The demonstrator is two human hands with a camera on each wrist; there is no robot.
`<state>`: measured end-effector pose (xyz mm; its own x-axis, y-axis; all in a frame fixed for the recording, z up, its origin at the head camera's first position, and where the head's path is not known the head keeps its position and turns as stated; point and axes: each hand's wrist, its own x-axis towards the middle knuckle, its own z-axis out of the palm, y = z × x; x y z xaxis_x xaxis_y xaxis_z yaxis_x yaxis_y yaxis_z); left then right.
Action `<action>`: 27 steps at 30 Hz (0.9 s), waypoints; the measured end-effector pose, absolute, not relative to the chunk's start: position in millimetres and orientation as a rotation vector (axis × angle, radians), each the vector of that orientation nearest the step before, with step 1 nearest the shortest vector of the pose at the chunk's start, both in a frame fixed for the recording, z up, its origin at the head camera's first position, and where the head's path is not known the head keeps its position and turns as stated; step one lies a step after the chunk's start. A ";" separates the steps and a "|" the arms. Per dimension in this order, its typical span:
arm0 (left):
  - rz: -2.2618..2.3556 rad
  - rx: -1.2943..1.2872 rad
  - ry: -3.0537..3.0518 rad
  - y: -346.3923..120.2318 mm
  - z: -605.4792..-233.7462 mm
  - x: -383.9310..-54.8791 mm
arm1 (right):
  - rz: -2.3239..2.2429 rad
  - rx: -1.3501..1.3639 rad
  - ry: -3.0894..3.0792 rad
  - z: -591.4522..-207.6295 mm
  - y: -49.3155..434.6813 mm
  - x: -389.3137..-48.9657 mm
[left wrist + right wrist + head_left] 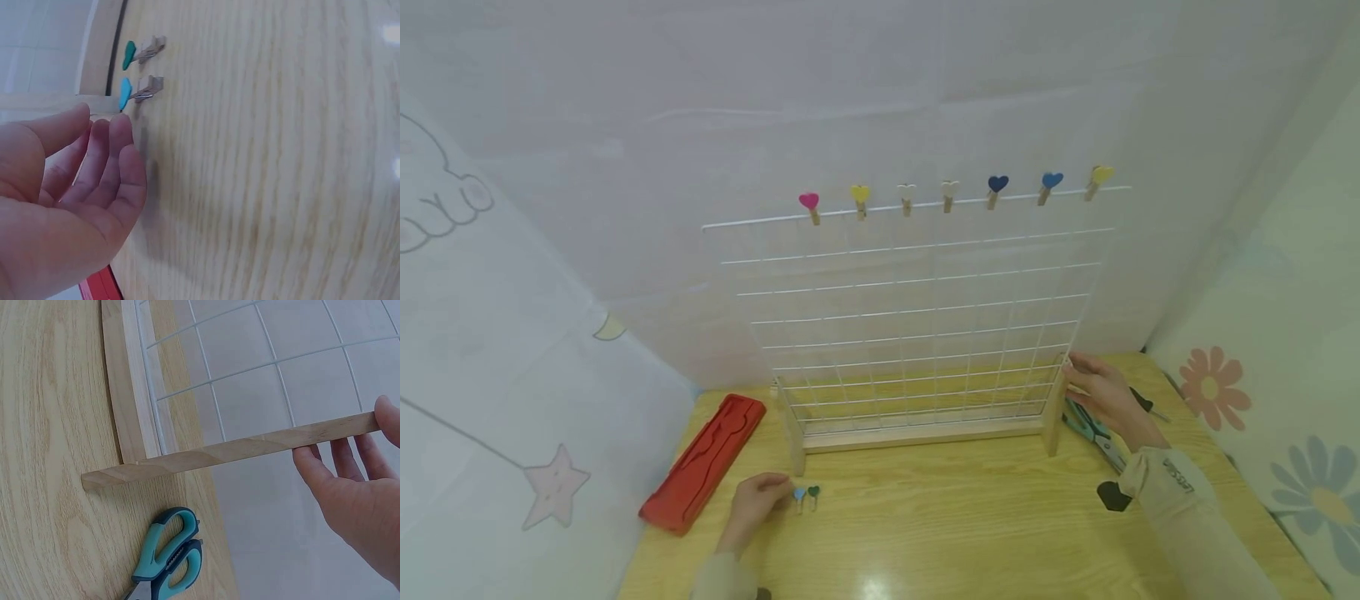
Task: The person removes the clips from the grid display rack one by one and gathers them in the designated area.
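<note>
A white wire grid rack [935,310] stands upright in a wooden base [925,434]. Along its top wire sit several small wooden clothespins with hearts, among them a pink heart clothespin [810,205] and a dark blue heart clothespin [997,188]. My right hand [1101,390] grips the rack's right wooden side post [250,446] near its upper end, thumb on one face and fingers on the other. On the table lie a light blue heart clothespin [125,94] and a green heart clothespin [129,55]. Beside the light blue one, my left hand [757,505] holds nothing, its fingers loosely bent.
Left of the rack lies a red tray [706,462] with shaped hollows. Teal-handled scissors [167,556] lie by the right post, close to a black-handled tool [1142,400]. A black object [1113,497] is near the right sleeve. Printed cloth walls [550,208] surround the table.
</note>
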<state>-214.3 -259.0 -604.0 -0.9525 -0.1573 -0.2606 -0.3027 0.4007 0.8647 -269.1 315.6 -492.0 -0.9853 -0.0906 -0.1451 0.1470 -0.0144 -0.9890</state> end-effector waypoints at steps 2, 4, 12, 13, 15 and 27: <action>1.636 -0.401 2.491 -258.7 -600.8 -214.0 | -2.115 0.060 2.089 -491.3 315.1 -268.6; 1.686 -0.380 2.463 -258.0 -596.4 -214.5 | -2.117 0.065 2.087 -490.6 314.5 -268.1; 1.789 -0.278 2.395 -254.5 -566.4 -226.3 | -2.123 0.050 2.075 -488.7 314.2 -266.4; 1.802 -0.263 2.387 -254.0 -561.8 -228.8 | -2.127 0.047 2.072 -488.7 314.5 -266.2; 1.824 -0.229 2.379 -252.7 -551.2 -233.8 | -2.131 0.053 2.068 -488.5 314.8 -265.5; 2.014 0.060 2.357 -236.2 -454.1 -254.3 | -2.127 0.042 2.073 -488.9 313.1 -265.3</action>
